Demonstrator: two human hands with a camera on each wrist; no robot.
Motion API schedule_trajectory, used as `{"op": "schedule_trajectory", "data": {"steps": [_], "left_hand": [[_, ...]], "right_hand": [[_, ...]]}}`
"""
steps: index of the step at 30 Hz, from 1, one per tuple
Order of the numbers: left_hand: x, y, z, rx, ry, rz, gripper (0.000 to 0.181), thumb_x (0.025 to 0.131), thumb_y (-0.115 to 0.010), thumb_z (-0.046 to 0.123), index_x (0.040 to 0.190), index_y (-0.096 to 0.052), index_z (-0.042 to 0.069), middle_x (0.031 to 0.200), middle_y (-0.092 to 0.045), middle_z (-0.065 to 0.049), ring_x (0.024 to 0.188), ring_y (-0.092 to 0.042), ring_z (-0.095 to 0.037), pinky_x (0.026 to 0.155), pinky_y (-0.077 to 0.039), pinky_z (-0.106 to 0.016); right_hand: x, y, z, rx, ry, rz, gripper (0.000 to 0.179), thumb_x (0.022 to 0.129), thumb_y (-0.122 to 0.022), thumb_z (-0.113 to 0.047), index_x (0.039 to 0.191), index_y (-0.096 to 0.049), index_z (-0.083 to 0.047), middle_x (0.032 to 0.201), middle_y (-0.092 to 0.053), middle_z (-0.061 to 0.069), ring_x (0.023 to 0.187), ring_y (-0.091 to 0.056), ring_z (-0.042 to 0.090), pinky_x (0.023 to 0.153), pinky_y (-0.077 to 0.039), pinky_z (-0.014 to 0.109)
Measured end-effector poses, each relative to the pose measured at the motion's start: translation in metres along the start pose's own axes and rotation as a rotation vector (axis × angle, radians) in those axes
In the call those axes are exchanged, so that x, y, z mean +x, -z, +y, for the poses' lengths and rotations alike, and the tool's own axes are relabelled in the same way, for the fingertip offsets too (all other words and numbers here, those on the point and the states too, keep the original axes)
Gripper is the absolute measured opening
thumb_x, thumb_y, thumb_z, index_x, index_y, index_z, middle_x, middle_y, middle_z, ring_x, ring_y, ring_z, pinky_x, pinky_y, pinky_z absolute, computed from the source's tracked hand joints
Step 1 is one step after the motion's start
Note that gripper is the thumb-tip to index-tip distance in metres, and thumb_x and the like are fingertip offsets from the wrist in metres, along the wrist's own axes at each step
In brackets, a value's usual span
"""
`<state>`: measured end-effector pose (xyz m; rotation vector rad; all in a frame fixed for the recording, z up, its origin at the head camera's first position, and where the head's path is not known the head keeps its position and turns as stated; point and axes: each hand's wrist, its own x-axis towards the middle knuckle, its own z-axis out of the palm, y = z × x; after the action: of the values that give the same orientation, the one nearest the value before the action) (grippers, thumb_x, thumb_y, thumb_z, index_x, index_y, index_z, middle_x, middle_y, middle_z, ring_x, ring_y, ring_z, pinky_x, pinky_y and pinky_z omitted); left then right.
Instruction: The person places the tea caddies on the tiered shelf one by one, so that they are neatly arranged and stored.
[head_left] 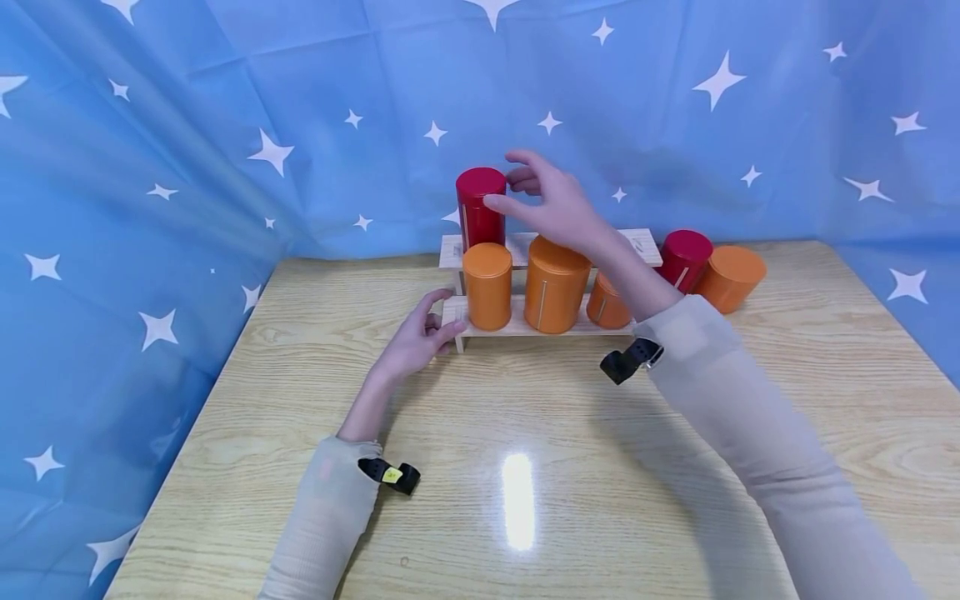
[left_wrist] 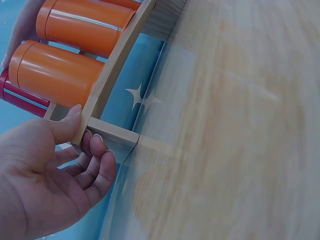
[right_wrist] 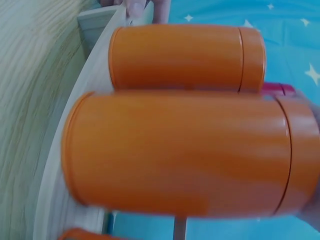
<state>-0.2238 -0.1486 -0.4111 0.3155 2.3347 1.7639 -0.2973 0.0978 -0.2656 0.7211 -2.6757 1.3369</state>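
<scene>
A two-tier wooden shelf point(head_left: 543, 327) stands near the back of the table. My left hand point(head_left: 417, 337) grips the left end of its lower tier, thumb on top and fingers curled beneath, as the left wrist view shows. On the upper tier stands a tall red canister point(head_left: 482, 208). Beside it, my right hand point(head_left: 551, 200) is raised with fingers spread loosely and the thumb in front of the canister; whether they touch cannot be told. The lower tier bears a medium orange canister point(head_left: 489, 292), a larger orange canister point(right_wrist: 180, 155) and a small orange canister point(head_left: 607, 304).
Right of the shelf, a red canister point(head_left: 684, 260) and an orange canister point(head_left: 729, 279) stand on the wooden table point(head_left: 570, 467). A blue cloth point(head_left: 360, 75) with white stars hangs behind and along the left side. My right forearm crosses in front of the shelf's right end.
</scene>
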Motion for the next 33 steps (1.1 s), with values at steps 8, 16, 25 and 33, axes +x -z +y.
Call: {"op": "schedule_trajectory", "data": {"steps": [8, 16, 25, 33], "left_hand": [[0.000, 0.002, 0.000, -0.010, 0.025, -0.008, 0.063, 0.100, -0.066, 0.018, 0.155, -0.034, 0.016, 0.075, -0.035, -0.005, 0.069, -0.043, -0.023, 0.072, -0.047, -0.036], [-0.010, 0.001, 0.022, -0.021, 0.041, -0.024, 0.061, 0.101, -0.063, 0.011, 0.155, -0.033, 0.007, 0.074, -0.034, -0.006, 0.070, -0.044, -0.027, 0.075, -0.047, -0.041], [-0.015, -0.001, 0.032, -0.015, 0.035, -0.016, 0.061, 0.101, -0.063, 0.009, 0.154, -0.033, 0.006, 0.073, -0.035, -0.005, 0.071, -0.045, -0.030, 0.075, -0.048, -0.040], [-0.015, -0.002, 0.032, -0.009, 0.044, -0.017, 0.061, 0.101, -0.063, 0.010, 0.154, -0.033, 0.006, 0.073, -0.036, -0.005, 0.074, -0.049, -0.033, 0.078, -0.049, -0.044]], "right_hand": [[-0.015, 0.021, 0.014, 0.005, -0.001, 0.084, 0.070, 0.096, -0.068, -0.043, 0.153, -0.040, -0.014, 0.140, -0.056, 0.010, 0.130, -0.053, 0.026, 0.109, -0.041, 0.045], [-0.035, 0.042, 0.028, 0.012, -0.006, 0.141, 0.065, 0.097, -0.067, -0.043, 0.151, -0.044, -0.017, 0.138, -0.059, 0.008, 0.128, -0.055, 0.023, 0.107, -0.043, 0.044], [-0.061, 0.073, 0.054, 0.000, -0.066, 0.193, 0.060, 0.097, -0.066, -0.042, 0.150, -0.046, -0.022, 0.139, -0.058, 0.010, 0.128, -0.055, 0.026, 0.106, -0.043, 0.037], [-0.086, 0.096, 0.081, -0.013, -0.150, 0.241, 0.061, 0.098, -0.065, -0.041, 0.152, -0.043, -0.021, 0.144, -0.053, 0.016, 0.133, -0.049, 0.031, 0.114, -0.035, 0.042]]}}
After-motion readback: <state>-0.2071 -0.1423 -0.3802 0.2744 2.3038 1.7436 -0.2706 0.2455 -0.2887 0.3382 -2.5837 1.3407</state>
